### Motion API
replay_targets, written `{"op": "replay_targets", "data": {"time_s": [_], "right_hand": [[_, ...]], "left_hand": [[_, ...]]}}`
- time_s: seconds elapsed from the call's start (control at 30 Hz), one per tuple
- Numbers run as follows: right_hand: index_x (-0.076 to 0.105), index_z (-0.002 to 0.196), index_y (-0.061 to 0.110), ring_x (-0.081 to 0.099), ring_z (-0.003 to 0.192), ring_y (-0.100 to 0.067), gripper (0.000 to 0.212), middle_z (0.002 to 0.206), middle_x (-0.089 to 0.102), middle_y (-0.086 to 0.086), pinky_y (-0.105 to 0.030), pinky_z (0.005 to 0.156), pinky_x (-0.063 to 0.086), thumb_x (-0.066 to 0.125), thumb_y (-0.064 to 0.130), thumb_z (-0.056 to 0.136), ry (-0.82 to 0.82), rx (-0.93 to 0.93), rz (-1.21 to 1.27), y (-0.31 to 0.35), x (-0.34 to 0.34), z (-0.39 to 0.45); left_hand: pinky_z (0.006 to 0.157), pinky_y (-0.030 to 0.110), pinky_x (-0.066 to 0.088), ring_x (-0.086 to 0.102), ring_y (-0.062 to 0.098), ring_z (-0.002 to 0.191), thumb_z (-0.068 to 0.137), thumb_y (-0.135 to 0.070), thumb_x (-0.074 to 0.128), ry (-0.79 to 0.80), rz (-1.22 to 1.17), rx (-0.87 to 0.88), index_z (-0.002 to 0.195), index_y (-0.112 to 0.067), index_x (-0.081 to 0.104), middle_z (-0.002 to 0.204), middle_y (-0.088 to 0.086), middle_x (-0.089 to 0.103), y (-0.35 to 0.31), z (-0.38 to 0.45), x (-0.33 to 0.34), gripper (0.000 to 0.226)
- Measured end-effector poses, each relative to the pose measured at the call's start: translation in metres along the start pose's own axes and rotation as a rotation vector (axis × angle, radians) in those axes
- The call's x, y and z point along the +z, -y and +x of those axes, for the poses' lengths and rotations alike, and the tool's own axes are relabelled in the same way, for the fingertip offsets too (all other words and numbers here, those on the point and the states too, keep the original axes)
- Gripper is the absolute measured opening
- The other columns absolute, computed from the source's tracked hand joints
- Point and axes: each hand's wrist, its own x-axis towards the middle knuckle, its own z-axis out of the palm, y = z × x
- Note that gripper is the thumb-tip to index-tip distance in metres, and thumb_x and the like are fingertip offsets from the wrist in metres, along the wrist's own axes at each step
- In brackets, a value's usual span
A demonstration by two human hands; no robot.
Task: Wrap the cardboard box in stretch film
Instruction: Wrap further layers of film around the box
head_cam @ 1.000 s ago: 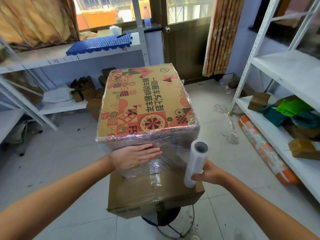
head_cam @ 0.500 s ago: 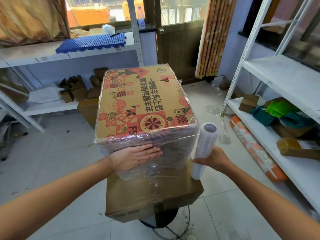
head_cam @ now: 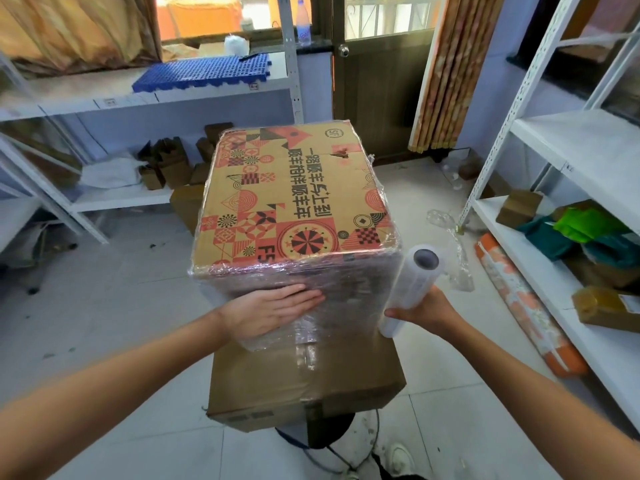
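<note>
A printed cardboard box (head_cam: 294,199) with red and black patterns stands on a plain brown box (head_cam: 304,379). Clear stretch film covers its sides, shiny and wrinkled on the near face. My left hand (head_cam: 273,311) presses flat on that near face, fingers straight and pointing right. My right hand (head_cam: 427,311) grips a roll of stretch film (head_cam: 410,289), held nearly upright just off the box's near right corner. Film runs from the roll onto the box side.
White metal shelving (head_cam: 568,157) stands at the right with small boxes and green bags. Another shelf unit (head_cam: 121,199) at the back left holds brown boxes and a blue plastic mat (head_cam: 201,72). An orange-white roll (head_cam: 526,303) and film scraps (head_cam: 450,237) lie on the tiled floor.
My right hand has carried the roll up and to the right, from the near face past the box's right corner. My left hand has stayed pressed on the near face.
</note>
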Motion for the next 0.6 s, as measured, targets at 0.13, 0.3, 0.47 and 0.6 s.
{"op": "replay_targets", "data": {"time_s": [0.13, 0.3, 0.47, 0.6], "right_hand": [[0.055, 0.099, 0.028, 0.061, 0.093, -0.019, 0.041, 0.094, 0.060, 0.004, -0.021, 0.072, 0.053, 0.082, 0.015, 0.071, 0.189, 0.014, 0.048, -0.005, -0.018, 0.004], [0.057, 0.097, 0.029, 0.061, 0.091, -0.018, 0.040, 0.092, 0.062, 0.005, -0.023, 0.075, 0.054, 0.084, 0.019, 0.069, 0.240, 0.021, 0.068, -0.015, -0.021, 0.008], [0.062, 0.092, 0.031, 0.065, 0.093, -0.015, 0.046, 0.095, 0.068, 0.002, -0.038, 0.085, 0.056, 0.089, 0.028, 0.055, 0.218, 0.014, 0.124, -0.025, -0.019, 0.015], [0.055, 0.089, 0.041, 0.062, 0.096, -0.014, 0.052, 0.094, 0.063, 0.011, -0.038, 0.090, 0.052, 0.088, 0.016, 0.059, 0.173, -0.048, 0.159, -0.031, -0.018, 0.019]], "left_hand": [[0.117, 0.049, -0.004, 0.006, 0.036, 0.144, 0.085, -0.020, 0.050, -0.129, -0.108, 0.114, 0.143, -0.004, 0.022, 0.154, 0.020, 0.018, -0.025, 0.017, -0.010, 0.067], [0.116, 0.036, -0.004, 0.016, 0.004, 0.143, 0.097, -0.033, 0.029, -0.024, -0.183, 0.329, 0.146, -0.036, 0.032, 0.154, -0.016, 0.025, -0.091, 0.092, -0.013, 0.049], [0.114, 0.039, -0.013, -0.013, 0.025, 0.143, 0.102, -0.041, 0.019, 0.165, 0.178, 0.237, 0.148, -0.008, -0.015, 0.154, 0.016, -0.020, -0.095, 0.144, 0.005, 0.067], [0.109, 0.063, -0.006, -0.007, 0.049, 0.137, 0.093, -0.055, 0.039, 0.211, 0.249, 0.533, 0.130, 0.027, -0.021, 0.144, 0.042, -0.018, -0.105, 0.144, 0.018, 0.108]]}}
